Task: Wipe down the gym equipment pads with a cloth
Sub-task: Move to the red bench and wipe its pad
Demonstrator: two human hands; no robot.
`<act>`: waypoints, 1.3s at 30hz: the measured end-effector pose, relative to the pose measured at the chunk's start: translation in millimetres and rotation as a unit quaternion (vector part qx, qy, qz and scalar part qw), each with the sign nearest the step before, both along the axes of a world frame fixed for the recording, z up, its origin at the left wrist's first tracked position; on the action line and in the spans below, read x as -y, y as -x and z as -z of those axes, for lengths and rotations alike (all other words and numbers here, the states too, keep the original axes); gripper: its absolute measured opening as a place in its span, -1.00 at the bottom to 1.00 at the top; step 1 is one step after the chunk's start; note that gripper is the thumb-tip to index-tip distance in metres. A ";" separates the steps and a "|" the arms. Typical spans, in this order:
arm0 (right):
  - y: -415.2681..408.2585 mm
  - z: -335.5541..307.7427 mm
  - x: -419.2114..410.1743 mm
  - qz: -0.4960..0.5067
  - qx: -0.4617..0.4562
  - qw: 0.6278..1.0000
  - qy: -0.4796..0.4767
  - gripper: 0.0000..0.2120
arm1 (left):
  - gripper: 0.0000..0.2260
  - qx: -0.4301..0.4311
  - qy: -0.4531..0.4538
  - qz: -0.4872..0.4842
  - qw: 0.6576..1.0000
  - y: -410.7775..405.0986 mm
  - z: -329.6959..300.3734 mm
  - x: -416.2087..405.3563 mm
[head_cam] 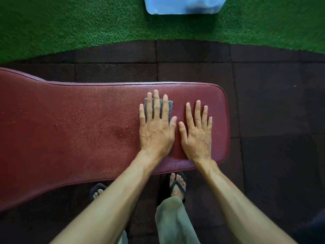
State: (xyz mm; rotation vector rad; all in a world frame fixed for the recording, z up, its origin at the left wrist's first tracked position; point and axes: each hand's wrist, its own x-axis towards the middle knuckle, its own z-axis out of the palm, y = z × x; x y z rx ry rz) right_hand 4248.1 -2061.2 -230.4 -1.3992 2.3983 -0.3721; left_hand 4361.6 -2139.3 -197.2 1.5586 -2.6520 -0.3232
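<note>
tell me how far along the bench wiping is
Done: can't tell; the narrow end looks much like the rest. In hand: the left hand presses a grey cloth flat on the red pad near its narrow end, the right hand flat beside it. Left: the wide part still shows specks and scuffs.

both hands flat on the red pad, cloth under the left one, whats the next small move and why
Probably slide the left hand, pressing the grey cloth, leftward along the red pad. Both hands sit near the pad's right end, so most of its surface lies to the left, where specks show. The right hand rests flat on bare pad and can brace.
</note>
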 end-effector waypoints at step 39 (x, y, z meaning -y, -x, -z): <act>-65.2 -27.6 31.6 -0.066 0.036 0.997 -0.003 -0.43 | -0.45 0.059 0.015 -0.073 0.995 -192.2 -12.5 124.2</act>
